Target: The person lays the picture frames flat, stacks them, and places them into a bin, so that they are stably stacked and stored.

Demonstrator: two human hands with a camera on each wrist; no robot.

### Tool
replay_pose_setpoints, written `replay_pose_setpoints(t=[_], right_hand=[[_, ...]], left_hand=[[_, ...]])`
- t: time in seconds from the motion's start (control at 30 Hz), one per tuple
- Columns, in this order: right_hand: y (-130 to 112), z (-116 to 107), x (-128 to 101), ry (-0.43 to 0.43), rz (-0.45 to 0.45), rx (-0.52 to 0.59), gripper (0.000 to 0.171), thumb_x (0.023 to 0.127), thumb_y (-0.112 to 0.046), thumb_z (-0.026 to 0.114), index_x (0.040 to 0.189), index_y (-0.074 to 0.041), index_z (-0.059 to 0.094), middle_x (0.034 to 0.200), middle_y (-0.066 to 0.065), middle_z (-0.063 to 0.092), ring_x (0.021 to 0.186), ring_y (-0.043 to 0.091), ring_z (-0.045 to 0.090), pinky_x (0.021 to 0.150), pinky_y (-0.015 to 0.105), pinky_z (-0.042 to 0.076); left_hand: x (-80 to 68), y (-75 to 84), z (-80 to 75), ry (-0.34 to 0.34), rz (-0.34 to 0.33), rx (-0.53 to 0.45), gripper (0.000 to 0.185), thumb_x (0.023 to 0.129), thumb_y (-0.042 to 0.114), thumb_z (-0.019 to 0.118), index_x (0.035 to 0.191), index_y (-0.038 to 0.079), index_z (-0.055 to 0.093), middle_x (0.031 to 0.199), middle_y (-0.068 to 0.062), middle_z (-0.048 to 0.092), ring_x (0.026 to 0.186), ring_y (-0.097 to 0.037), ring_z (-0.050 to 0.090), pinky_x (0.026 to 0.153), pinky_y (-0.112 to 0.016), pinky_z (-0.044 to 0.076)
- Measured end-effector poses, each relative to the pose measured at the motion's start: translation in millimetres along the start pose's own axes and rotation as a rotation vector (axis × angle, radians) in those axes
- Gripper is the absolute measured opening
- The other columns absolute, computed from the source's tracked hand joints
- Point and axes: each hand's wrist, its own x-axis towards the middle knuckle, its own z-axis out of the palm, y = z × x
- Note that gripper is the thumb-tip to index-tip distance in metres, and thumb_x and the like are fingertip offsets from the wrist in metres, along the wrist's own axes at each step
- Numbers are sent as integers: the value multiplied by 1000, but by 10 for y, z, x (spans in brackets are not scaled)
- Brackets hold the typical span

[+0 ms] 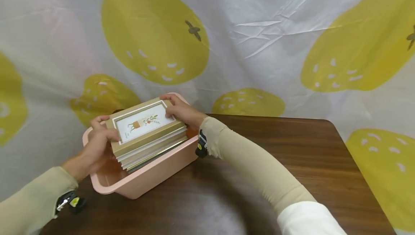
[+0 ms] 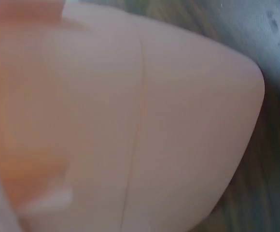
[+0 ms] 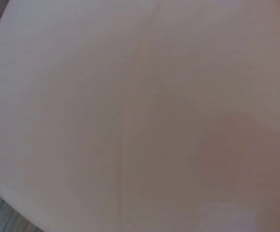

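A picture frame (image 1: 144, 121) with a tan border and a deer-and-flowers print lies face up on top of a stack of frames (image 1: 155, 152). The stack sits in a pink plastic bin (image 1: 168, 172), rising above its rim. My left hand (image 1: 97, 141) grips the top frame's left end, thumb over the border. At the opposite end my right hand (image 1: 183, 111) holds it, with the thumb on the face near the print. Fingers beneath the edges are hidden. Both wrist views show mostly the bin's pink wall (image 2: 193, 111), close up and blurred.
Beneath the bin is a dark brown wooden table (image 1: 275, 163) with a rounded far right corner. A pale curtain (image 1: 253, 47) printed with large yellow fruit hangs right behind the table. A small dark thing (image 1: 117, 111) shows behind the bin.
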Motion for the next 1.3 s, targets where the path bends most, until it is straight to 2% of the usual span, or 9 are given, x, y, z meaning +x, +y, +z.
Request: replay_pose_setpoints(t=[0.1,0.2,0.27,0.37,0.47,0.57,0.8,1.0,1.3], right_hand=[[30,-16,-3,-10,-23,-79,80,83,-5,60,160,-17,44,169,-1,24,148,19,28,115,29,29],[38,-38,-1,-30,-16,-93,82,83,-5,61,162,-16,41,171,0,21,150,20,25,119,32,26],[36,-44,4,-53,1,-90,83,84,-4,61,163,-17,38,172,1,19,148,22,28,119,33,29],[45,-71,7,-57,43,-75,85,85,-3,59,164,-21,36,173,-2,17,147,24,30,116,34,32],[66,-101,5,-41,90,-45,85,86,-1,58,164,-27,37,173,-6,17,148,26,31,114,37,35],[85,-107,13,-46,120,-17,85,86,-2,57,164,-30,37,173,-6,17,148,27,31,113,39,36],[84,-91,16,-71,191,-2,84,89,-4,55,165,-34,34,173,-1,21,145,30,38,116,46,38],[56,-73,6,-97,250,14,92,88,1,57,167,-35,27,175,0,17,145,30,37,119,44,36],[72,-74,-12,-127,216,-54,99,85,10,61,168,-29,23,172,3,20,143,27,36,122,40,31]], left_hand=[[30,-33,112,124,0,65,73,79,-10,54,129,36,28,128,5,38,101,-15,55,71,-25,57],[73,-63,195,189,-1,113,80,76,-11,56,140,27,27,133,3,36,109,-19,49,73,-23,55],[96,-80,213,197,-3,132,85,76,-12,57,147,22,22,136,0,36,110,-21,49,73,-23,55],[129,-100,236,143,-15,150,92,79,-11,58,154,20,15,140,-7,33,108,-24,52,72,-26,57],[150,-117,247,51,-47,148,96,84,-7,60,158,28,8,144,-12,30,108,-25,54,74,-31,59],[142,-131,232,-7,-78,133,98,87,-5,60,159,34,6,145,-13,29,108,-25,55,76,-35,60],[162,-128,218,-57,-107,136,96,87,-5,59,159,29,5,141,-11,31,108,-23,56,78,-38,60],[165,-99,241,-74,-106,192,104,85,-10,58,163,23,-1,144,-15,30,109,-22,55,78,-34,61],[145,-148,227,-207,-76,287,112,94,-14,55,168,30,-16,160,-30,20,109,-22,58,80,-36,64]])
